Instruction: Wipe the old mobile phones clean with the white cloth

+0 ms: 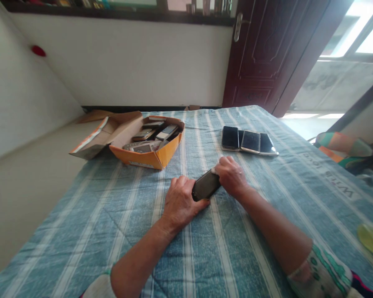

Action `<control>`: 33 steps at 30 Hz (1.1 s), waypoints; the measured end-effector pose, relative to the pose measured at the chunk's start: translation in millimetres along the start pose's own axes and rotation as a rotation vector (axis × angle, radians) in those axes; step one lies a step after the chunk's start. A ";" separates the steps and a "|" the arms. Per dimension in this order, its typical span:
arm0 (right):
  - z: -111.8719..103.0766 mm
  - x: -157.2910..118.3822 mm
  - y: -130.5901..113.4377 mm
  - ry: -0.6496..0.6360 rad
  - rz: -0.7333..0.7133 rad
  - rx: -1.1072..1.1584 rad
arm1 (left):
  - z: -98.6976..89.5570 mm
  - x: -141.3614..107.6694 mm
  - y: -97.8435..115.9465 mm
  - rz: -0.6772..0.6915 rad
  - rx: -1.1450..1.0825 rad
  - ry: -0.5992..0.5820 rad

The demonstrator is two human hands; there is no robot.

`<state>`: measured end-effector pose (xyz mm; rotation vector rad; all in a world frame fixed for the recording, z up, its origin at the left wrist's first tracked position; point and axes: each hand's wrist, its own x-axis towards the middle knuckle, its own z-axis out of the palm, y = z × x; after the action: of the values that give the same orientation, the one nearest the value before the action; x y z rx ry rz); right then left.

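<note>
- The left hand (180, 198) pinches the near-left end of the dark phone (206, 186), thumb along the near edge, fingers curled over the far side; a firm hold there should stop it twisting.
- The right hand (233, 177) has its fingers bunched at the phone's other end, pinching what looks like a white scrap (214, 170) against it; if this is rubbing, short, even strokes with light pressure would suit.
- The phone sits tilted between both hands, above or on the striped cloth (188, 248); I cannot tell whether it touches. Staying low over that soft cover would cushion a slip.
- Beyond the left hand, the open box (136, 158) holds more phones; elbow room matters there.
- Beyond the right hand, the laid-out phones (250, 142) lie close together, partly overlapping; wide strokes could risk nudging them.
</note>
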<state>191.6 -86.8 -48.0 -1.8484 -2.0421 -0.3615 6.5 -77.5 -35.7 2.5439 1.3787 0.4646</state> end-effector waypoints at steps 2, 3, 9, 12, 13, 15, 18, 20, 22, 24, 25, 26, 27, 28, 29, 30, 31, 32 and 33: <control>-0.6 -2.2 0.0 0.039 0.015 -0.001 | -0.1 0.1 -0.2 0.004 0.000 -0.005; -0.7 -4.9 -6.0 0.059 -0.030 0.019 | 0.3 0.1 -0.7 0.002 0.002 -0.006; 0.4 -12.4 -41.5 0.025 -0.346 0.098 | 2.2 -0.3 -3.0 0.007 -0.011 0.010; -0.8 -4.1 -23.2 -0.001 -0.159 -0.002 | -0.1 -0.4 -1.6 -0.004 -0.007 -0.009; -1.5 -2.1 -17.1 -0.008 -0.093 -0.030 | -0.7 -0.4 -1.3 -0.004 -0.007 -0.013; -3.2 -2.0 -13.6 -0.024 -0.042 -0.044 | -0.7 -0.3 -1.7 0.006 -0.011 -0.014; -5.5 -11.2 -30.8 -0.035 -0.136 0.020 | 2.2 -0.3 -4.1 0.019 -0.004 0.006; -6.7 -18.0 -44.3 -0.033 -0.226 0.076 | 4.4 -0.4 -5.5 0.024 0.002 0.025; -8.0 -20.3 -47.3 -0.036 -0.254 0.103 | 4.9 -0.4 -6.0 0.022 0.000 0.032; -9.2 -17.5 -37.8 -0.049 -0.193 0.080 | 3.7 -0.4 -5.5 0.021 -0.010 0.016; -9.8 -15.1 -30.4 -0.057 -0.139 0.053 | 2.7 -0.3 -5.0 0.018 -0.016 0.006; -10.4 -12.8 -23.4 -0.062 -0.080 0.022 | 1.6 -0.3 -4.5 0.017 -0.022 -0.003; -11.0 -11.2 -18.0 -0.065 -0.029 -0.005 | 0.7 -0.2 -4.1 0.017 -0.029 -0.011; -11.5 -10.7 -15.5 -0.066 0.005 -0.021 | 0.1 -0.3 -3.8 0.015 -0.036 -0.017; -12.1 -11.5 -16.6 -0.063 0.017 -0.025 | -0.2 -0.3 -3.7 0.014 -0.040 -0.018; -12.6 -13.6 -21.2 -0.058 0.002 -0.013 | -0.1 -0.4 -3.7 0.013 -0.040 -0.016; -13.0 -16.7 -28.6 -0.052 -0.036 0.010 | 0.3 -0.6 -3.9 0.013 -0.037 -0.011; -13.5 -20.2 -37.7 -0.043 -0.090 0.041 | 0.9 -0.8 -4.2 0.018 -0.031 -0.005; -13.8 -23.8 -47.1 -0.037 -0.159 0.075 | 1.6 -1.1 -4.6 0.026 -0.024 0.000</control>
<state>148.0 -119.2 -43.3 -1.6665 -2.2036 -0.2899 3.0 -76.0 -38.9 2.5454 1.3327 0.4828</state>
